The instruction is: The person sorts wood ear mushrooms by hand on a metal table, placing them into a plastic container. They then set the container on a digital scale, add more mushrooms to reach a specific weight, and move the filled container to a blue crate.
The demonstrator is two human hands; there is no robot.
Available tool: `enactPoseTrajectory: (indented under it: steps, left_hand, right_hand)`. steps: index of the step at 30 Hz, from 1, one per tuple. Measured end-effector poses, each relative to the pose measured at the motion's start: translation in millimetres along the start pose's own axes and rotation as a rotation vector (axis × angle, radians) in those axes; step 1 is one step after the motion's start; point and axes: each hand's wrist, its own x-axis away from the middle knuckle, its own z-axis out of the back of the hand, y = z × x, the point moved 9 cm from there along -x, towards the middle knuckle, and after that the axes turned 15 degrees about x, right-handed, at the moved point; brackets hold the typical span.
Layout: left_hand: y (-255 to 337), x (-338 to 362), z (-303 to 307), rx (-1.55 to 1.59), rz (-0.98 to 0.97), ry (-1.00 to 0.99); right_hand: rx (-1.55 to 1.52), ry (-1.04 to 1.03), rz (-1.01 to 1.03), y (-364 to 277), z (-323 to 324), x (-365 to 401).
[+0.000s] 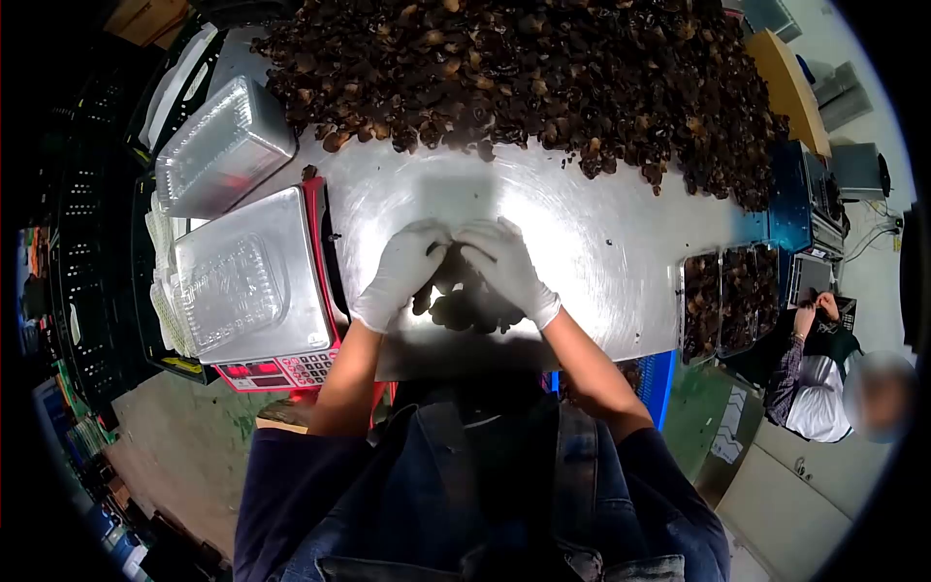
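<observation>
Both of my hands wear white gloves and meet over the metal table (601, 252), near its front edge. My left hand (405, 270) has its fingers closed on a dark brown, mushroom-like piece. My right hand (509, 267) touches it from the other side, its fingers bent and pressed together on the same dark material. Below and between the hands lies a small cluster of dark pieces (470, 307). A large heap of similar dark pieces (543, 87) spreads over the back of the table.
At left, a red scale (254, 276) bears a clear plastic tray (231, 291); stacked clear trays (225, 145) stand behind it. Filled clear trays (729, 301) sit at the right edge. A co-worker (819, 388) is at far right. Black crates (92, 233) stand far left.
</observation>
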Motion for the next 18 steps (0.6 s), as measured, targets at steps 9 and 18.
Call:
enactPoseTrajectory:
  steps: [9, 18]
  left_hand:
    - [-3.3, -26.4, 15.3, 0.188, 0.125, 0.101]
    - [9.5, -119.8, 36.5, -0.181, -0.068, 0.58]
  right_hand:
    - [0.381, 0.249, -0.38, 90.9, 16.5, -100.4]
    - [-1.002, 0.168, -0.672, 122.0, 21.1, -34.5]
